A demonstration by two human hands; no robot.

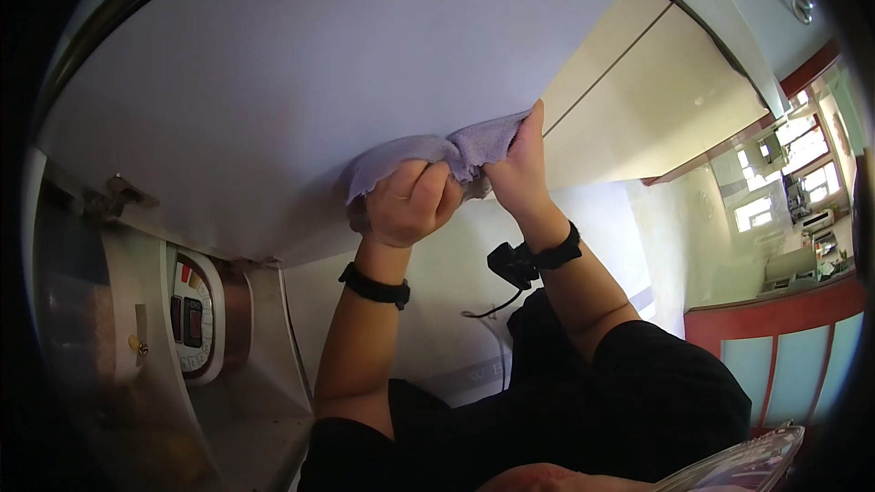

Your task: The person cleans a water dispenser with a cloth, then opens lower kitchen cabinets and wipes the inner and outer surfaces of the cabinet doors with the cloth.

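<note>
A lavender cloth [492, 140] lies bunched along the lower part of a white cabinet door [301, 64]. My left hand [415, 205] is closed in a fist on the left half of the cloth, close to the door's surface. With its thumb pointing up, my right hand [519, 162] grips the cloth's right end near the door's edge. The cloth is creased between the two hands, and some of it hangs below them. Black bands circle both wrists, and a small black device [512, 263] with a cable hangs beside my right wrist.
At left, an opened cabinet holds an appliance with a button panel [193, 319], possibly a rice cooker. A metal hinge [128, 196] joins the door there. Cream cabinet fronts [647, 91] continue to the right. Further off are red-framed cabinets [784, 319] and windows.
</note>
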